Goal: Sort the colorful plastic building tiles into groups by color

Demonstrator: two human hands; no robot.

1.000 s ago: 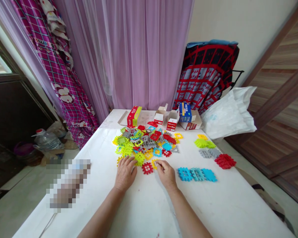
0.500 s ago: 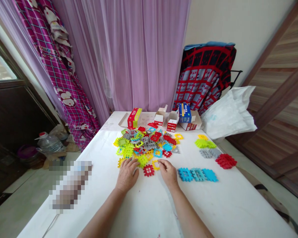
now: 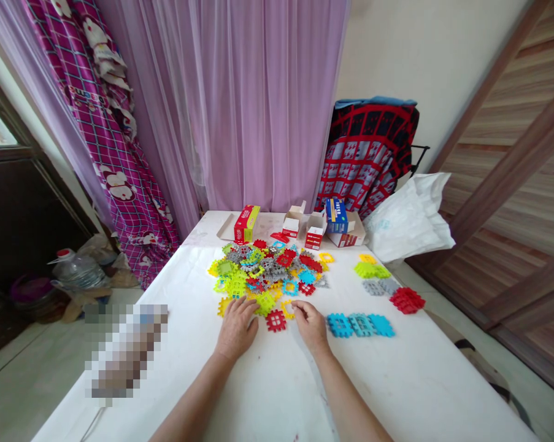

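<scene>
Two bare hands flank a red lattice tile (image 3: 275, 320) at lower center: left hand (image 3: 237, 328) fingers spread, right hand (image 3: 310, 325) fingers pressed together beside a yellow ring tile (image 3: 283, 309).

- White-covered surface (image 3: 277, 383)
- Mixed-colour heap of plastic grid tiles (image 3: 262, 273) mid-surface
- Single red tile (image 3: 275, 320) just before it
- Blue tile row (image 3: 360, 325), red tile pile (image 3: 407, 300), grey tiles (image 3: 375, 287) rightward
- Far end: red-and-yellow box (image 3: 246, 224), blue box (image 3: 335, 215), open cartons (image 3: 316, 230)
</scene>
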